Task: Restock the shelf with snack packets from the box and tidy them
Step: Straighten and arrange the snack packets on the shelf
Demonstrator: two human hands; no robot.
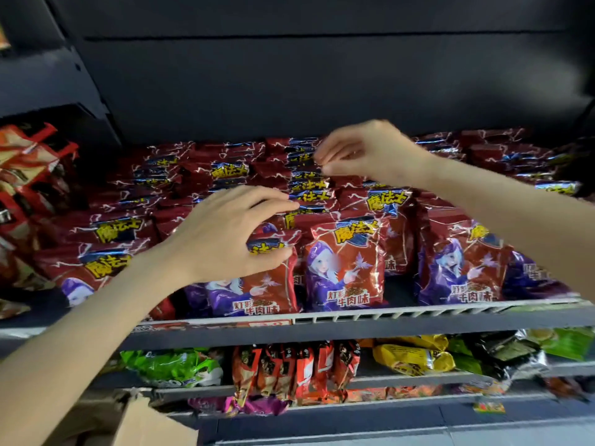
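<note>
Dark shelf (pixel 354 320), left fingers (pixel 273 204) gripping front packet (pixel 257 294), right fingers (pixel 325 156) pinching rear packet (pixel 304 157)

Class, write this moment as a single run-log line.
stage: tidying | left hand: grips front red snack packet | right hand: pinches a packet top further back | shelf: stocked | box: below left

Lower in the frame, a second rack carries green bags (pixel 174 365) at left, upright red-and-orange packs (pixel 296 370) in the middle, and yellow bags (pixel 415 357) beside black-and-silver ones (pixel 505 355) at right.
</note>
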